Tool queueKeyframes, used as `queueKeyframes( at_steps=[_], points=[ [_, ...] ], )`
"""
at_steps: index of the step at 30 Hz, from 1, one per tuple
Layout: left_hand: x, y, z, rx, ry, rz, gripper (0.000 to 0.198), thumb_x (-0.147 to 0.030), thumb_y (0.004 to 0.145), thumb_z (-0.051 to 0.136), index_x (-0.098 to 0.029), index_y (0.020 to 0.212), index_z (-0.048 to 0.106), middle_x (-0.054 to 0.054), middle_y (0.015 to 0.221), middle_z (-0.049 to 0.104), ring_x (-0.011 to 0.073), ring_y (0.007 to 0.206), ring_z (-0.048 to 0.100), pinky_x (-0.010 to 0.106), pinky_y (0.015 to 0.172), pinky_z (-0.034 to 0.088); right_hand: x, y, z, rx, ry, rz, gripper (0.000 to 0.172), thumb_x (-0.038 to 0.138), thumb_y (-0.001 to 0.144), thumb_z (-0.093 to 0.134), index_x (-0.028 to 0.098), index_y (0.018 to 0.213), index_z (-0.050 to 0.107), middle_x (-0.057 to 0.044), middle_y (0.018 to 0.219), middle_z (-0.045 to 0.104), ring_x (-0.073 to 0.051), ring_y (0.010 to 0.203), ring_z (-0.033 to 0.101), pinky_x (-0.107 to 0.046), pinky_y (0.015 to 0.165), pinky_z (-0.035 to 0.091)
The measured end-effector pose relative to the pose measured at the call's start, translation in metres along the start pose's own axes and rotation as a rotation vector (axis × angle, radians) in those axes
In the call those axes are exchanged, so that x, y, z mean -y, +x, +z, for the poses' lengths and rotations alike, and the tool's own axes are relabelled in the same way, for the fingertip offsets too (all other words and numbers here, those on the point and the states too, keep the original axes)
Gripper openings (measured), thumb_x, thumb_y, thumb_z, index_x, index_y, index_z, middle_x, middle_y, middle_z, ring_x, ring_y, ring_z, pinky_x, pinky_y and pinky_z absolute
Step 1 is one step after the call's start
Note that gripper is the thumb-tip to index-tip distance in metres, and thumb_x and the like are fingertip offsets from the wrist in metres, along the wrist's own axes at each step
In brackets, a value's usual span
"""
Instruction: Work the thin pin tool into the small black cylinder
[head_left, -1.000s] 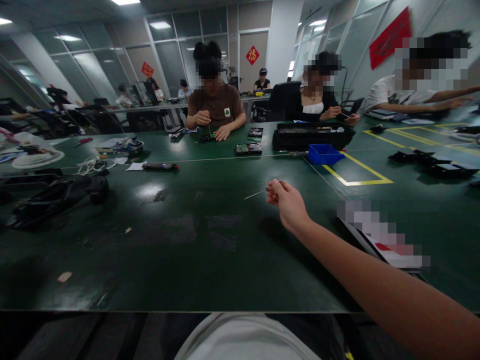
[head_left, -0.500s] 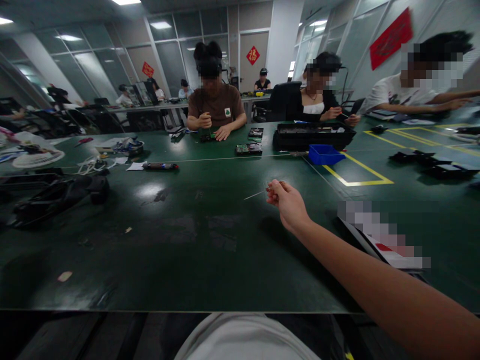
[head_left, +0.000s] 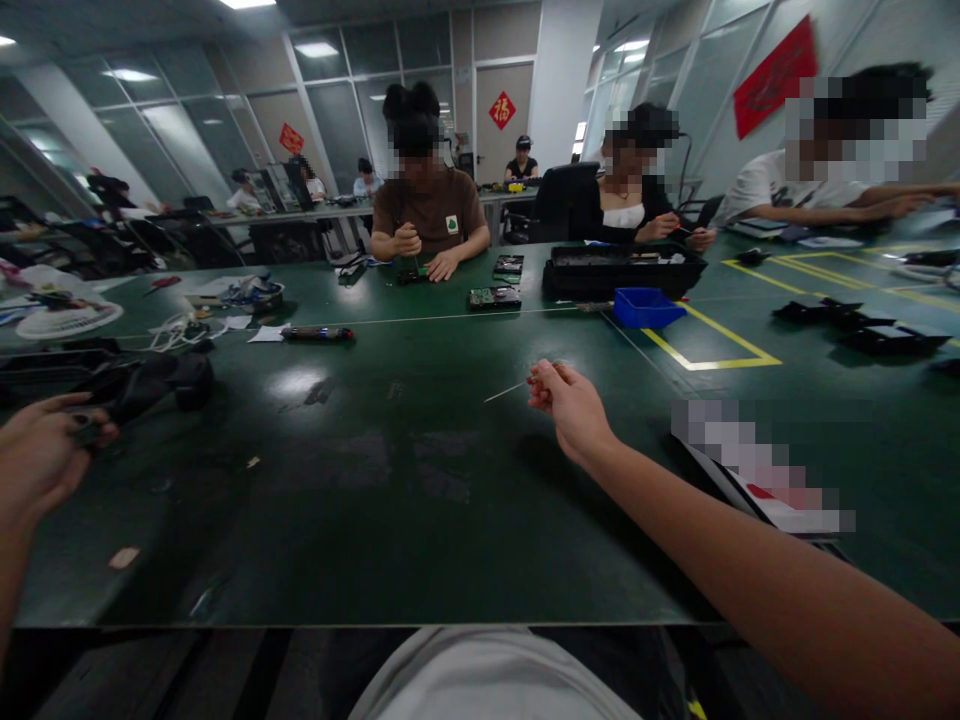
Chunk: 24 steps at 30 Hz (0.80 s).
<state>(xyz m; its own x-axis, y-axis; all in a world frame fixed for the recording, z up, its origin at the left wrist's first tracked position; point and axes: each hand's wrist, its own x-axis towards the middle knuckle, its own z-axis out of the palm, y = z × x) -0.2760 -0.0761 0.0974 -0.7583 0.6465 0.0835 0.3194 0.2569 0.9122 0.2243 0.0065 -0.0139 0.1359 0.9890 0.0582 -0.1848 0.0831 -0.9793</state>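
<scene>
Above the green table (head_left: 360,560), my right hand (head_left: 574,410) is closed on a thin, straight metal rod (head_left: 504,392) that looks like a screwdriver shaft. It points left and slightly down; whatever end lies inside the fingers is hidden. At the left edge of the view, my left hand (head_left: 37,460) has its fingers closed around a small dark part (head_left: 86,430), whose kind I cannot make out. Just behind that hand lies a long black plastic assembly (head_left: 161,385) on the table.
Opposite, a person (head_left: 431,210) works on a small board. A blue bin (head_left: 646,308) stands before a black tray (head_left: 622,272). Circuit boards (head_left: 495,298), a dark pen-shaped tool (head_left: 319,334) and black parts (head_left: 870,330) lie around. A booklet (head_left: 757,480) is beside my right forearm.
My left hand has come into view from the left, holding the small dark part. The right hand keeps nearly the same place and grip; the whole view has shifted slightly.
</scene>
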Motion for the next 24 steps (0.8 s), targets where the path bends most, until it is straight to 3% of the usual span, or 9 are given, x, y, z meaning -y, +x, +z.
queueKeyframes(
  at_steps=[2, 4, 8, 14, 19, 22, 24],
  points=[
    [0.003, 0.003, 0.021, 0.061, -0.135, -0.009, 0.03, 0.004, 0.068, 0.052, -0.019, 0.088, 0.052, -0.005, 0.069, 0.051, 0.0062, 0.063, 0.049, 0.011, 0.057, 0.044, -0.001, 0.001, 0.0, 0.003, 0.006, -0.004, 0.03, 0.051, 0.084, 0.07, 0.021, 0.087, 0.069, 0.0, 0.078, 0.062, -0.014, 0.069, 0.056, -0.029, 0.065, 0.049],
    [-0.002, -0.003, 0.042, 0.171, -0.207, -0.022, 0.039, 0.006, 0.058, 0.048, -0.018, 0.089, 0.054, -0.003, 0.073, 0.053, 0.0076, 0.066, 0.052, 0.014, 0.06, 0.046, -0.002, 0.001, 0.0, 0.004, 0.007, -0.001, 0.03, 0.051, 0.083, 0.07, 0.022, 0.086, 0.069, 0.0, 0.078, 0.062, -0.014, 0.068, 0.056, -0.029, 0.065, 0.049],
    [-0.022, -0.034, 0.086, 0.42, -0.193, 0.022, 0.044, 0.001, 0.061, 0.047, -0.017, 0.1, 0.056, 0.0, 0.076, 0.055, 0.0117, 0.07, 0.052, 0.019, 0.065, 0.044, -0.001, 0.0, 0.001, 0.012, -0.002, 0.009, 0.029, 0.05, 0.084, 0.069, 0.022, 0.086, 0.069, 0.0, 0.078, 0.062, -0.014, 0.068, 0.056, -0.029, 0.064, 0.048],
    [-0.045, -0.086, 0.151, 0.695, -0.164, 0.106, 0.045, -0.011, 0.063, 0.053, -0.015, 0.108, 0.058, 0.0, 0.075, 0.056, 0.0131, 0.068, 0.051, 0.024, 0.064, 0.038, 0.001, -0.003, 0.001, 0.037, -0.028, -0.001, 0.028, 0.05, 0.085, 0.068, 0.022, 0.086, 0.069, -0.001, 0.08, 0.063, -0.015, 0.07, 0.056, -0.03, 0.066, 0.049],
    [-0.056, -0.126, 0.198, 0.884, -0.288, 0.093, 0.042, -0.015, 0.06, 0.053, -0.014, 0.101, 0.059, 0.003, 0.078, 0.058, 0.0152, 0.071, 0.054, 0.027, 0.067, 0.04, 0.003, -0.003, 0.0, 0.045, -0.044, -0.006, 0.028, 0.05, 0.086, 0.067, 0.022, 0.088, 0.069, -0.002, 0.082, 0.064, -0.016, 0.071, 0.058, -0.031, 0.066, 0.05],
    [-0.059, -0.149, 0.219, 0.976, -0.336, 0.059, 0.037, -0.022, 0.069, 0.05, -0.015, 0.105, 0.059, 0.004, 0.084, 0.058, 0.0164, 0.075, 0.056, 0.029, 0.069, 0.04, 0.005, -0.005, 0.0, 0.059, -0.04, 0.0, 0.031, 0.052, 0.085, 0.067, 0.021, 0.087, 0.069, -0.002, 0.08, 0.064, -0.016, 0.071, 0.059, -0.031, 0.066, 0.051],
    [-0.056, -0.163, 0.23, 0.984, -0.233, 0.124, 0.039, -0.022, 0.073, 0.052, -0.017, 0.111, 0.058, 0.005, 0.092, 0.06, 0.0177, 0.082, 0.058, 0.03, 0.072, 0.04, 0.008, -0.006, 0.001, 0.056, -0.041, 0.002, 0.032, 0.053, 0.084, 0.068, 0.021, 0.083, 0.068, -0.001, 0.076, 0.062, -0.015, 0.067, 0.057, -0.031, 0.065, 0.05]
  ],
)
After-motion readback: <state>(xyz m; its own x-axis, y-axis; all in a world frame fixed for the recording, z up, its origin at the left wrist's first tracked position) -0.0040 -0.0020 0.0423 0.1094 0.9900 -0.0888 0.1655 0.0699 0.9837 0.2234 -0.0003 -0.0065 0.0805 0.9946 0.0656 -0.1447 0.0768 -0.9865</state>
